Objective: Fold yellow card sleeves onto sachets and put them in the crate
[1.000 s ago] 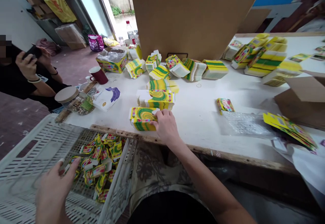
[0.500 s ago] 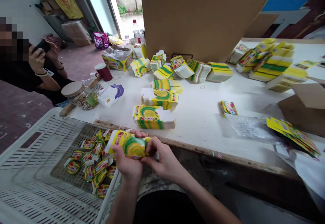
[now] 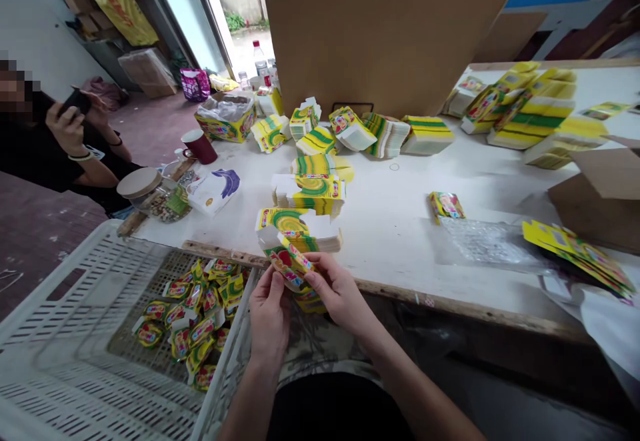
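Note:
Both hands hold one yellow, green and red carton (image 3: pixel 289 262) at the table's front edge. My left hand (image 3: pixel 271 299) grips its lower left side, thumb on the front. My right hand (image 3: pixel 334 285) pinches its right side between thumb and fingers. More yellow packaging shows just below the carton, partly hidden; whether a hand touches it cannot be made out. Right behind stands a stack of flat cartons (image 3: pixel 325 231), with another stack (image 3: pixel 320 191) farther back. At the left, a white crate (image 3: pixel 55 361) holds several small cartons (image 3: pixel 203 327).
Along the back lie several carton bundles (image 3: pixel 429 135) before a large cardboard sheet (image 3: pixel 370 34). A lidded jar (image 3: pixel 167 197), a maroon mug (image 3: pixel 200 147) and an open box (image 3: pixel 227 121) stand at the left. Bubble wrap (image 3: pixel 480 244) lies right. A person (image 3: pixel 75 134) holds a phone at far left.
The carton in my hands has moved slightly right and up and turned from lying lengthwise to a tilted pose, with a red-printed face showing. My left hand now grips it lower down.

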The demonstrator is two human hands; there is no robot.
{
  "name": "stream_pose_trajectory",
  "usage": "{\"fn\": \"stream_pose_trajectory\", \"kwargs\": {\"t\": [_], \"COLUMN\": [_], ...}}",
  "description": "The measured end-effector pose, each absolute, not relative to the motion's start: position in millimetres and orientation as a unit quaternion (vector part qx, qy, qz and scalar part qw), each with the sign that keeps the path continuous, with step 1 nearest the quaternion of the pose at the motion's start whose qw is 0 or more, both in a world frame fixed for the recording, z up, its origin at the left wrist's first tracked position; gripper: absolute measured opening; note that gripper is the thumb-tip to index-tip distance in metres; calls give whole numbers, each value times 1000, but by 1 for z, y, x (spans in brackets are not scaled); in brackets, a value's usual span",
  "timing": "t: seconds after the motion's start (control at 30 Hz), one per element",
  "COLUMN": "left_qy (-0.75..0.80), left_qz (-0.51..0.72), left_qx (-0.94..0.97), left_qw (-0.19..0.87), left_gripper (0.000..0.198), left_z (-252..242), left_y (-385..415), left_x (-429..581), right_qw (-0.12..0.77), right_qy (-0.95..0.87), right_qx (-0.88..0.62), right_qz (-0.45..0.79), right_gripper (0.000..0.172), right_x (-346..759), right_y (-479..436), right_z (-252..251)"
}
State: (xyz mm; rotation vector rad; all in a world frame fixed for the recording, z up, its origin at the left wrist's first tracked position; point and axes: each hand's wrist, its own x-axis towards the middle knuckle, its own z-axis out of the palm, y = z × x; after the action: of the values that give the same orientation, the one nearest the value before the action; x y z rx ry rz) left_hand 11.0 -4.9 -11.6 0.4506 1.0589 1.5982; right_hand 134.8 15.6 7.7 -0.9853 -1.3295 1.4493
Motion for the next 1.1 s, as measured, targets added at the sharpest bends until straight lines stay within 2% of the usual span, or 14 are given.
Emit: {"fn": "stream_pose_trajectory", "kwargs": {"t": [0.1, 0.23, 0.33, 0.5, 0.57, 0.67, 0.73, 0.8, 0.87, 0.93, 1.0, 1.1], "left_qy": [494, 519, 507, 504, 508, 477, 478, 499, 509, 508, 496, 469], "left_qz": [678, 677, 674, 672, 638, 563, 492, 371, 239, 164, 164, 230], "left_qx": [211, 227, 232, 265, 301, 400, 496, 592, 656, 693, 718, 723], "left_qw": [503, 469, 484, 473, 495, 543, 532, 514, 504, 485, 460, 453], "left_gripper": [28, 22, 21, 23, 27, 62, 85, 98, 101, 95, 90, 83], "left_z": [-14, -14, -12, -6, -1, 12, 21, 28, 31, 31, 30, 31], "left_y": [-5, -4, -1, 1, 0, -3, -6, -9, -11, -14, -16, -18], "left_x": [12, 9, 2, -24, -40, -62, -70, -71, -66, -59, -50, -36], "right_qw": [438, 426, 432, 329, 316, 297, 276, 264, 273, 290, 298, 294], "right_qy": [-601, -619, -634, -732, -749, -797, -843, -875, -886, -885, -887, -899], "right_qx": [-445, -449, -456, -410, -410, -429, -410, -376, -353, -346, -335, -303], "right_qz": [499, 483, 450, 433, 412, 303, 212, 153, 126, 113, 109, 114], "right_gripper": [19, 20, 18, 17, 21, 32, 34, 32, 26, 23, 21, 20], "right_x": [135, 130, 132, 150, 158, 165, 167, 167, 168, 169, 170, 168], "right_y": [15, 15, 18, 21, 18, 12, 9, 7, 5, 2, -2, -9], "right_z": [5, -2, -4, 5, 9, 12, 13, 15, 17, 22, 29, 37]}}
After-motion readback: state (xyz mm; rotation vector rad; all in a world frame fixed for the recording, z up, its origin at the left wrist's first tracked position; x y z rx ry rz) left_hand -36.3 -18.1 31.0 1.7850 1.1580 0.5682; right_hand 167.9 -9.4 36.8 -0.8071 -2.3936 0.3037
